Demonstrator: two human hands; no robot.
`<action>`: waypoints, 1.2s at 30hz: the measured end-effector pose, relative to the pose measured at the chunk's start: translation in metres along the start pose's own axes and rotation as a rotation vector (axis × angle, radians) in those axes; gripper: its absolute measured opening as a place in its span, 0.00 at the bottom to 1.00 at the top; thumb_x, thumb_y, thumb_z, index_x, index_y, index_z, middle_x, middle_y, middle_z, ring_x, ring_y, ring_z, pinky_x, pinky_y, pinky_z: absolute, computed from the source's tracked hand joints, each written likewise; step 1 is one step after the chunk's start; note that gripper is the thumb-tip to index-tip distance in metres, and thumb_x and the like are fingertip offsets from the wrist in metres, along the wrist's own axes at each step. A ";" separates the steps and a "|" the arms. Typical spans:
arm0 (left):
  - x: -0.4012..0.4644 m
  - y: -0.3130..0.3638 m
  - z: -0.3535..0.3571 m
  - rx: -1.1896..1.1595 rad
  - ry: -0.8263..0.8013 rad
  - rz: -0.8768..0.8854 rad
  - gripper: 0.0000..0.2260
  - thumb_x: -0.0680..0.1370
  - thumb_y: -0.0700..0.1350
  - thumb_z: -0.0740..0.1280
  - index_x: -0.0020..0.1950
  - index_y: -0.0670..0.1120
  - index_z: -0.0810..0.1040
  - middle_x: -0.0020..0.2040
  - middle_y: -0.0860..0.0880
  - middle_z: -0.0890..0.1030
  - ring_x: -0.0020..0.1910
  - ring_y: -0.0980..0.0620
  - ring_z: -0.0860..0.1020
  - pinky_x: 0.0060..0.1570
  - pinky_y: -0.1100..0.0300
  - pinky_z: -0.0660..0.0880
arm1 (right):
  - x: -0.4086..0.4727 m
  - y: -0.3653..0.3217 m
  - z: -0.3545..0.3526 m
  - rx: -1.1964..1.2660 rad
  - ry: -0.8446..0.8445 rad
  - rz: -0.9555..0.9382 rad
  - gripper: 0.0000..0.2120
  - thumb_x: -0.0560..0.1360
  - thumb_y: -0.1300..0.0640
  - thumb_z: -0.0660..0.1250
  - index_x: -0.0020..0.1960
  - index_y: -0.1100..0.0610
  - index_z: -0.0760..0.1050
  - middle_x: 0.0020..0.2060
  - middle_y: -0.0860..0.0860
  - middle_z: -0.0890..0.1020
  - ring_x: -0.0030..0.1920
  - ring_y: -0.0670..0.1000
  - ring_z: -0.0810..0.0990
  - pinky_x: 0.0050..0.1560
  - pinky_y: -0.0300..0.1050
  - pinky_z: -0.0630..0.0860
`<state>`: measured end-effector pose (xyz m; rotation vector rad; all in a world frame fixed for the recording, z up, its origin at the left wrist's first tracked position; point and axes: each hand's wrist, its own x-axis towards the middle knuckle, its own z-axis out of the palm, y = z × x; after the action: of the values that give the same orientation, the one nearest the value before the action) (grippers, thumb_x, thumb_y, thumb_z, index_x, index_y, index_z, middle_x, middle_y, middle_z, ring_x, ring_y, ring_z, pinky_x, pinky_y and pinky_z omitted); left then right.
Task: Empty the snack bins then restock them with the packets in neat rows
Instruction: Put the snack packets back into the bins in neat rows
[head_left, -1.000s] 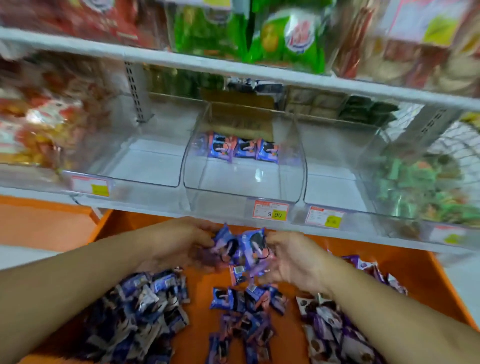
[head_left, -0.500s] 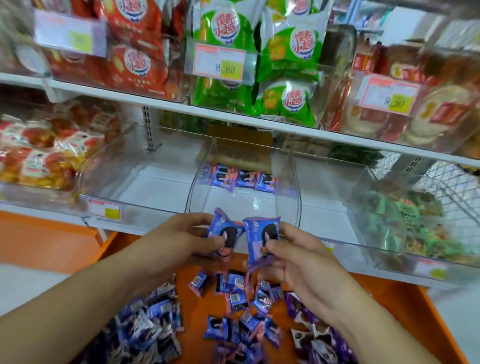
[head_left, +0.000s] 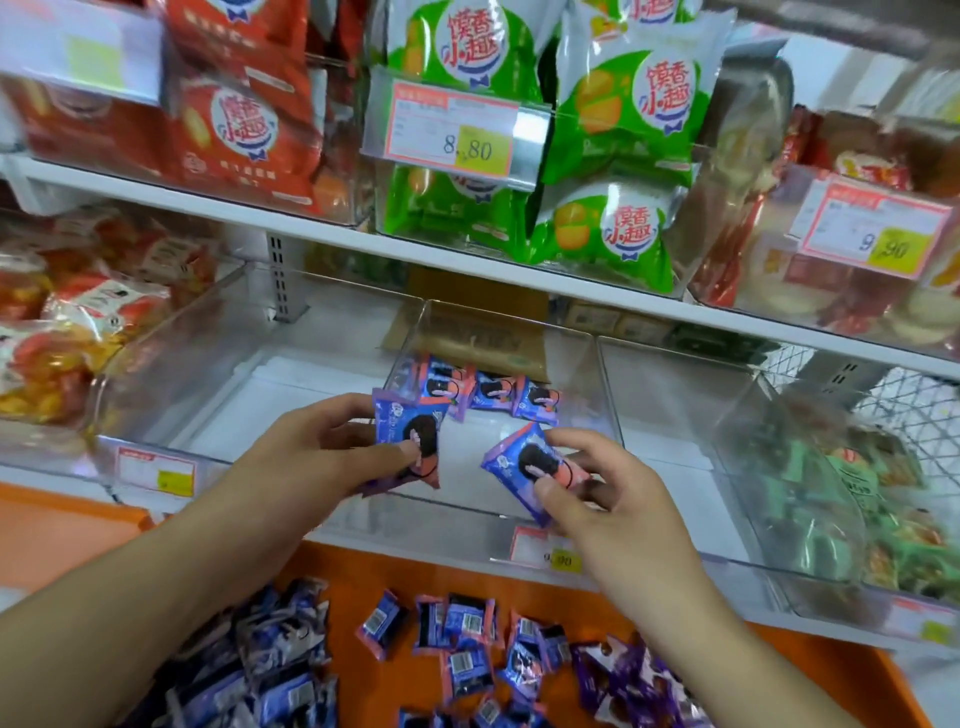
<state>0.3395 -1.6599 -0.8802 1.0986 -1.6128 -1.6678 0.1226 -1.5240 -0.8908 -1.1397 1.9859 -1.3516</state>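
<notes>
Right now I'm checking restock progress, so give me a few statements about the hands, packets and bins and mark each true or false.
1. Each hand holds a packet: the left hand one, the right hand another. True.
2. The middle bin is full to the brim. False: only a short row of packets lies at its back.
3. Loose packets lie on the orange surface below. True.
4. The bags on the upper shelf above the middle bin are blue. False: green bags sit there.
5. Both hands are empty. False: each pinches a packet.
</notes>
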 end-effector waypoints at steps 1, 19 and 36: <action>0.004 0.000 -0.003 0.068 0.034 0.031 0.09 0.75 0.41 0.77 0.54 0.50 0.85 0.49 0.46 0.88 0.51 0.42 0.85 0.59 0.46 0.78 | 0.015 0.000 0.005 -0.055 0.020 -0.015 0.16 0.78 0.58 0.75 0.54 0.36 0.80 0.45 0.43 0.85 0.44 0.48 0.86 0.42 0.49 0.84; 0.036 -0.021 -0.031 0.184 0.199 0.053 0.12 0.70 0.53 0.79 0.51 0.59 0.82 0.44 0.55 0.88 0.46 0.51 0.86 0.57 0.44 0.80 | 0.206 0.086 0.083 -0.930 0.152 -0.253 0.17 0.74 0.59 0.74 0.61 0.47 0.82 0.58 0.56 0.78 0.59 0.61 0.74 0.59 0.51 0.74; 0.009 0.004 0.018 0.049 0.024 0.114 0.18 0.70 0.45 0.81 0.54 0.60 0.81 0.48 0.50 0.88 0.44 0.47 0.87 0.48 0.48 0.83 | 0.006 -0.014 0.023 0.060 -0.171 -0.058 0.20 0.77 0.64 0.74 0.57 0.38 0.79 0.51 0.46 0.82 0.50 0.49 0.84 0.52 0.41 0.80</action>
<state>0.3190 -1.6586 -0.8791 1.0262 -1.6768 -1.5442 0.1422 -1.5433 -0.8864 -1.2499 1.7925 -1.2873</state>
